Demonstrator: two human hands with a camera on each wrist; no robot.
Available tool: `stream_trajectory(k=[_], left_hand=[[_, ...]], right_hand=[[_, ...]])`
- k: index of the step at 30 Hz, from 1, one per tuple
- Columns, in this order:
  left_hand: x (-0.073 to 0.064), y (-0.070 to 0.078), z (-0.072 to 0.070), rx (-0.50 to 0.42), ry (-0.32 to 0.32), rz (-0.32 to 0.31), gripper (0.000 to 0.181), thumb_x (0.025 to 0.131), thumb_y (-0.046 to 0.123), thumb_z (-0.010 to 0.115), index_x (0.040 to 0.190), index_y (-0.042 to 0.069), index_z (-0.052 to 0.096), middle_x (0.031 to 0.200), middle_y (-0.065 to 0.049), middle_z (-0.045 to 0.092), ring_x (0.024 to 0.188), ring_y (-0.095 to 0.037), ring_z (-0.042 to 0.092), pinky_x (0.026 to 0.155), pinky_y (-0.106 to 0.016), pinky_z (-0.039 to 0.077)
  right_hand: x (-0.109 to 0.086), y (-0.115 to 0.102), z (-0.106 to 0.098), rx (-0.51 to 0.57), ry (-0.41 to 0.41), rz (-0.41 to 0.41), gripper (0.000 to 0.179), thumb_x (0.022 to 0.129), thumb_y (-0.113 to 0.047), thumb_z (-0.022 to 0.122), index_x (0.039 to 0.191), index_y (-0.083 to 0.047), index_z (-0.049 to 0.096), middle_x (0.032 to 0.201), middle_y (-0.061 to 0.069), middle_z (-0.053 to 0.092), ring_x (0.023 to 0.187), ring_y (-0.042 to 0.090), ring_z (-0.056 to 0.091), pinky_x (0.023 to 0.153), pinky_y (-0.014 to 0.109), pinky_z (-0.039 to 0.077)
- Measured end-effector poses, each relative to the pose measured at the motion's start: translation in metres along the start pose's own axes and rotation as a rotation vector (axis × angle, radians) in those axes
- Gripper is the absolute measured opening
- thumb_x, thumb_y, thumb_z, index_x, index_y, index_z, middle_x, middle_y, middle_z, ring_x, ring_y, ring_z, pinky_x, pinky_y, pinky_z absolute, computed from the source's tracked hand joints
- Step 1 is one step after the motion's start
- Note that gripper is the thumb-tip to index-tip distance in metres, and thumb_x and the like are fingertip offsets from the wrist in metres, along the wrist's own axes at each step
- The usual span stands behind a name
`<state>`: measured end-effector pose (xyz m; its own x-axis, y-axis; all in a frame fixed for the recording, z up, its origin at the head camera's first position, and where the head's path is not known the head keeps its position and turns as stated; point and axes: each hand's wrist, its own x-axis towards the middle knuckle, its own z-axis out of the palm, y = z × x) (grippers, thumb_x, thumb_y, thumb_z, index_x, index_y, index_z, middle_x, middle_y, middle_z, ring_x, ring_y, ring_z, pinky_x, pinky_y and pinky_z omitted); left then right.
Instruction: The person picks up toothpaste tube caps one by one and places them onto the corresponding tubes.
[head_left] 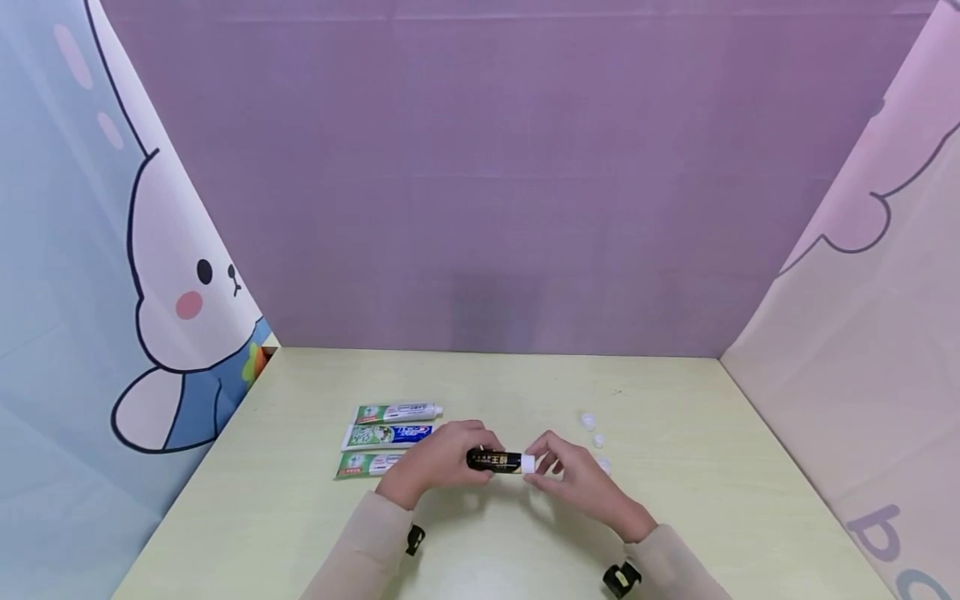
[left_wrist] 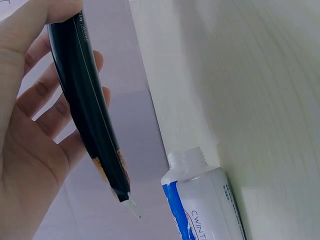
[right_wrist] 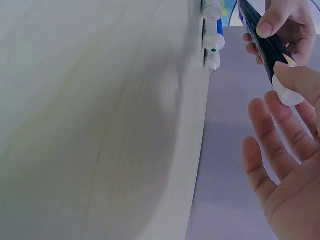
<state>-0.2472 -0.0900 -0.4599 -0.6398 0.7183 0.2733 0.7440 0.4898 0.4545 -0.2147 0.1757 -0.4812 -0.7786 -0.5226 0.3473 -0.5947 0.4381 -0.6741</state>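
My left hand (head_left: pixel 450 454) grips a black toothpaste tube (head_left: pixel 495 462) with gold lettering, held level above the table. In the left wrist view the dark tube (left_wrist: pixel 85 95) lies between thumb and fingers, its flat tail pointing down. At the tube's other end is a white cap (head_left: pixel 528 463), which my right hand (head_left: pixel 576 477) pinches. The right wrist view shows the thumb on the cap (right_wrist: pixel 286 94) and the other fingers spread. Left of my hands lie three toothpaste tubes in a stack of rows: a green-white one (head_left: pixel 397 412), a blue-green one (head_left: pixel 386 436) and another green-white one (head_left: pixel 367 464).
Right of my right hand, small white caps lie on the pale table (head_left: pixel 675 483): one at the back (head_left: pixel 588 421), a smaller cap (head_left: pixel 598 440), and another partly behind the hand (head_left: pixel 604 463). Open threaded necks (left_wrist: pixel 195 157) show on the lying tubes. A purple cloth wall (head_left: pixel 487 208) stands behind.
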Motion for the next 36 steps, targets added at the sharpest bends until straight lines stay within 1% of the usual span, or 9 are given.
stream_trajectory(k=[5,8,11,15,23,30,33,36], left_hand=[[0.0008,0.0010,0.0000,-0.004,-0.015,-0.013,0.027,0.082,0.020,0.079,0.108,0.023,0.074,0.095,0.015,0.062,0.082,-0.001,0.055,0.077,-0.020,0.049],[0.0006,0.0017,0.0003,-0.007,-0.018,-0.022,0.026,0.082,0.020,0.079,0.108,0.024,0.074,0.095,0.016,0.061,0.082,-0.001,0.055,0.077,-0.019,0.049],[0.0002,0.0021,0.0007,-0.010,-0.017,-0.025,0.026,0.083,0.020,0.079,0.107,0.024,0.073,0.095,0.016,0.061,0.082,-0.001,0.055,0.077,-0.019,0.049],[-0.0005,0.0020,0.0016,-0.012,-0.014,-0.026,0.025,0.083,0.019,0.079,0.107,0.025,0.073,0.094,0.016,0.060,0.082,-0.001,0.055,0.076,-0.019,0.049],[0.0015,0.0004,0.0040,0.006,-0.011,-0.027,0.024,0.083,0.017,0.079,0.105,0.025,0.074,0.094,0.016,0.060,0.080,0.000,0.055,0.075,-0.018,0.048],[0.0026,0.0015,0.0034,0.022,-0.010,-0.029,0.024,0.084,0.017,0.079,0.106,0.024,0.074,0.094,0.015,0.060,0.079,-0.001,0.055,0.075,-0.018,0.049],[0.0025,0.0022,0.0031,0.018,-0.007,-0.023,0.024,0.083,0.017,0.080,0.105,0.024,0.074,0.093,0.015,0.060,0.080,0.000,0.054,0.075,-0.018,0.049],[0.0024,0.0039,0.0017,0.003,-0.007,-0.022,0.025,0.083,0.016,0.080,0.105,0.024,0.074,0.094,0.016,0.060,0.080,0.000,0.055,0.076,-0.018,0.049]], right_hand=[[-0.0006,0.0000,-0.0012,0.003,-0.006,-0.005,0.025,0.088,-0.019,0.078,0.106,-0.017,0.060,0.096,-0.011,0.067,0.081,0.008,0.065,0.072,0.032,0.056],[-0.0005,-0.0012,-0.0019,0.030,-0.020,-0.005,0.023,0.090,-0.020,0.076,0.106,-0.014,0.061,0.095,-0.010,0.068,0.082,0.009,0.065,0.073,0.030,0.056],[-0.0001,-0.0018,-0.0023,0.062,-0.040,-0.021,0.020,0.093,-0.020,0.074,0.105,-0.011,0.060,0.096,-0.007,0.068,0.084,0.010,0.065,0.075,0.030,0.056],[-0.0004,-0.0015,-0.0024,0.082,-0.062,-0.033,0.017,0.095,-0.020,0.070,0.104,-0.011,0.059,0.100,-0.007,0.069,0.087,0.011,0.066,0.076,0.030,0.056],[-0.0018,-0.0010,-0.0016,0.103,-0.086,-0.023,0.015,0.099,-0.020,0.065,0.104,-0.009,0.056,0.103,-0.005,0.069,0.093,0.011,0.067,0.081,0.031,0.056],[-0.0017,-0.0002,-0.0007,0.103,-0.079,-0.032,0.014,0.100,-0.020,0.064,0.105,-0.011,0.054,0.104,-0.004,0.068,0.094,0.011,0.067,0.086,0.033,0.056],[-0.0022,0.0005,0.0008,0.117,-0.065,-0.017,0.015,0.099,-0.020,0.066,0.105,-0.012,0.055,0.103,-0.004,0.068,0.092,0.012,0.066,0.087,0.033,0.056],[-0.0028,0.0011,0.0028,0.123,-0.046,0.015,0.016,0.097,-0.017,0.068,0.105,-0.012,0.055,0.101,-0.002,0.067,0.090,0.013,0.066,0.087,0.034,0.056]])
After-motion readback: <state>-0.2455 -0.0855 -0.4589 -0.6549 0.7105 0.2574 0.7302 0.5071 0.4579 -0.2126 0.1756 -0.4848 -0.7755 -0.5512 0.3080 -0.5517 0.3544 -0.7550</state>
